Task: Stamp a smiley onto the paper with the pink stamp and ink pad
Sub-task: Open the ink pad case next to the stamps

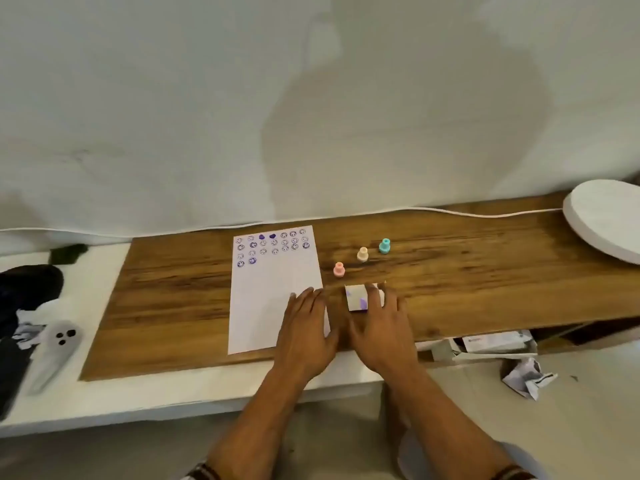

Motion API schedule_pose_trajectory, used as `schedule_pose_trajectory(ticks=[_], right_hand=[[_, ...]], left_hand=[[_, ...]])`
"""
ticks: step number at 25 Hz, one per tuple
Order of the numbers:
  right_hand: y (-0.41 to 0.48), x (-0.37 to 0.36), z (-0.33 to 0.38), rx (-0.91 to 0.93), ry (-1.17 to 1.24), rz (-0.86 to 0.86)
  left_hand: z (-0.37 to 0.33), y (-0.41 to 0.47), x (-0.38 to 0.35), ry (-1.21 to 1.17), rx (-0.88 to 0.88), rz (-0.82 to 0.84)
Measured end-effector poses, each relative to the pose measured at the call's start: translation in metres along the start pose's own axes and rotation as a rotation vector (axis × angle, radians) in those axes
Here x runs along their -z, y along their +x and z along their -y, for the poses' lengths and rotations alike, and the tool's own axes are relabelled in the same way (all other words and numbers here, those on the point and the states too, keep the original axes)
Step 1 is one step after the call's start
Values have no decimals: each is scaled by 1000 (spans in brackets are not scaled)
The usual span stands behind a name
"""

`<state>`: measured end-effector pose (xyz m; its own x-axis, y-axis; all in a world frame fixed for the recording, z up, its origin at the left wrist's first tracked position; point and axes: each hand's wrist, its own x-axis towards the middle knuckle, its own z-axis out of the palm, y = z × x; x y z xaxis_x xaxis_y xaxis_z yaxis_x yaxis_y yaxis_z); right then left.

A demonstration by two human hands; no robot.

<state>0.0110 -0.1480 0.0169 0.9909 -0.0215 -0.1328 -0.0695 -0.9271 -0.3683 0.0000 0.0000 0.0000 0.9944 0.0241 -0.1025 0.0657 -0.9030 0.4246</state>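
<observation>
On the wooden board point(173, 306), the left hand point(304, 327) lies flat and open on the paper's point(270, 292) lower right corner, gripping nothing. The right hand point(381, 327) is spread too, fingers touching the ink pad point(356, 296). The pink stamp point(339, 269) stands untouched just behind the pad.

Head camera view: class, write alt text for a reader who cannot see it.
A person's left hand rests flat on a sheet of paper with purple smiley stamps, while the right hand touches a small ink pad on a wooden board. Pink, peach and teal stamps stand behind it.
</observation>
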Motion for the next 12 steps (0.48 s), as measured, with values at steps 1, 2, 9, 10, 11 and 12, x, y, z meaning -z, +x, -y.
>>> schedule_pose_trajectory(ticks=[1, 2, 9, 10, 11, 12], right_hand=[[12, -9, -4, -25, 17, -12], [22, -17, -8, -71, 34, -54], [50, -37, 1, -151, -43, -157], [51, -39, 1, -140, -27, -162], [51, -42, 2, -137, -5, -167], [51, -44, 1, -136, 13, -167]], left_hand=[[1, 12, -11, -65, 6, -2], [2, 22, -22, -115, 16, 2], [-1, 51, -33, -336, 50, 51], [0, 52, -33, -342, 46, 64], [1, 53, -33, -346, 43, 81], [1, 52, -33, -352, 36, 89]])
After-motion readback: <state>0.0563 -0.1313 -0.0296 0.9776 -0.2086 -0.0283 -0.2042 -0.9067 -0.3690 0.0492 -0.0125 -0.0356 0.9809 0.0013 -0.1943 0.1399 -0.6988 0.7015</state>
